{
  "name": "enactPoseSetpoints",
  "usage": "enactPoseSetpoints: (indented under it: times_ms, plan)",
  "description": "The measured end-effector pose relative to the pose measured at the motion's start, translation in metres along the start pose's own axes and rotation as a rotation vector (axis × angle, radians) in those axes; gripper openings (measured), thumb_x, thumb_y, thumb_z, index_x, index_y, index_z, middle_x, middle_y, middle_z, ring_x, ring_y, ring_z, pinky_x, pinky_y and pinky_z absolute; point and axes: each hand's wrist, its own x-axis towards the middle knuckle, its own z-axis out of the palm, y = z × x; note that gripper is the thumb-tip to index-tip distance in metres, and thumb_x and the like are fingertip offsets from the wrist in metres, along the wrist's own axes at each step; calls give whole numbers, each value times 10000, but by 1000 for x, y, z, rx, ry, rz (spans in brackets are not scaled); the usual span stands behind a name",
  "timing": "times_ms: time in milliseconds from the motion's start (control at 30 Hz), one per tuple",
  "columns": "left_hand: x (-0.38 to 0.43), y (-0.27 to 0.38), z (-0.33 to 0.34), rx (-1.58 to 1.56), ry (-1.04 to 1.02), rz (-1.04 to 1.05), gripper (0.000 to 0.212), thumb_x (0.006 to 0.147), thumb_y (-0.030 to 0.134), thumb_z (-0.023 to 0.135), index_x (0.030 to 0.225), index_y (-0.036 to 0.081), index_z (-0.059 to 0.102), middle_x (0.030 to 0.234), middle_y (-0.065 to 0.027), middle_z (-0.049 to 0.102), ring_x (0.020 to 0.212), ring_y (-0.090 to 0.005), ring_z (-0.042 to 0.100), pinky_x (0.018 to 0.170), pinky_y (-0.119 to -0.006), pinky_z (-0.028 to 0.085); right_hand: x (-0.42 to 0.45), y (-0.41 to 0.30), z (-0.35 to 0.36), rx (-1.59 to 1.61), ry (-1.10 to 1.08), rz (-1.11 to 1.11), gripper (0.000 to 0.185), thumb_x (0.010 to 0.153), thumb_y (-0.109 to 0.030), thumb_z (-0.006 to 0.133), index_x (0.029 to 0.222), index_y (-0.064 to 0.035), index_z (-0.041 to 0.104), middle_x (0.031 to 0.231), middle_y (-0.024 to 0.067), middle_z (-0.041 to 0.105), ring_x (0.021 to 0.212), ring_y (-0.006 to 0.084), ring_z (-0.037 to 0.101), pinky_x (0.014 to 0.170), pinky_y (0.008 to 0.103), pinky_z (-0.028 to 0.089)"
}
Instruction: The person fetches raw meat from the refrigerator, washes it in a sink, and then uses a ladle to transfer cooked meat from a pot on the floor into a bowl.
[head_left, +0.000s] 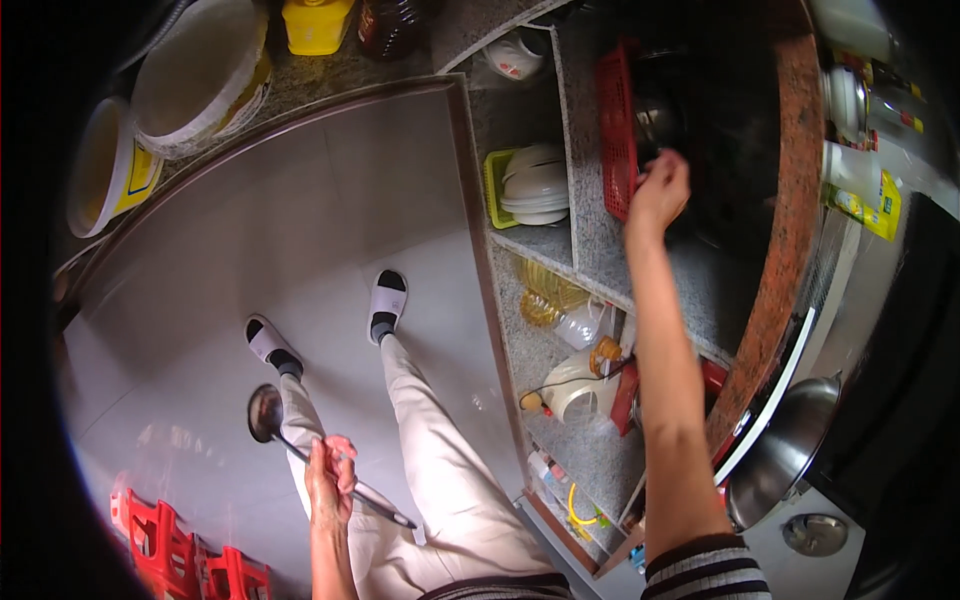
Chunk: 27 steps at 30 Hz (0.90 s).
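A metal ladle (265, 414) is in my left hand (330, 476), held by its long handle. Its bowl points away from me, above the tiled floor, and the handle end reaches over my thigh. My right arm stretches into a dark shelf compartment. There my right hand (664, 187), fingers curled, is at the side of a red plastic basket (619, 142). Shiny metal ware (658, 120), partly lost in shadow, lies just beyond the fingers. Whether the right hand grips anything is hidden.
Left of the basket, white bowls (534, 187) sit in a green basket (496, 191). Lower shelves hold plastic bottles (577, 326) and a white jug (574, 394). A granite counter edge (787, 225) runs above, with a steel pan (787, 450). Red stools (161, 540) and large buckets (199, 82) stand left.
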Motion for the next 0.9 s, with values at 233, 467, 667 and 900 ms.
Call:
enactPoseSetpoints:
  times_ms: [233,467,667,900]
  plan:
    - [11,-44,-30,-25,102,-33,416,931,386,335,935,15,522,713,-43,535,354,-45,270,323,-176,172,174,108,31,-769,-131,-211,215,837,-155,475,992,-49,580,891,114,623,816,229,588,681,347,461]
    - [33,-56,-25,-120,70,-27,415,933,393,320,990,26,503,732,-35,531,359,-44,258,325,-173,161,211,149,20,-739,-330,-433,184,816,-146,492,960,-77,586,886,120,615,830,256,583,704,368,465]
    - [41,-58,-22,-137,41,-46,390,935,389,312,1010,51,490,743,-20,526,361,-33,236,304,-157,161,217,154,14,-738,-314,-548,162,798,-137,506,932,-102,591,881,126,608,842,279,579,724,386,469]
    - [42,-57,-29,-152,61,-17,391,934,398,307,1006,62,494,727,-8,535,368,-30,246,308,-157,165,214,127,17,-968,-391,-595,179,800,-150,521,958,-103,592,900,136,601,833,298,574,736,401,470]
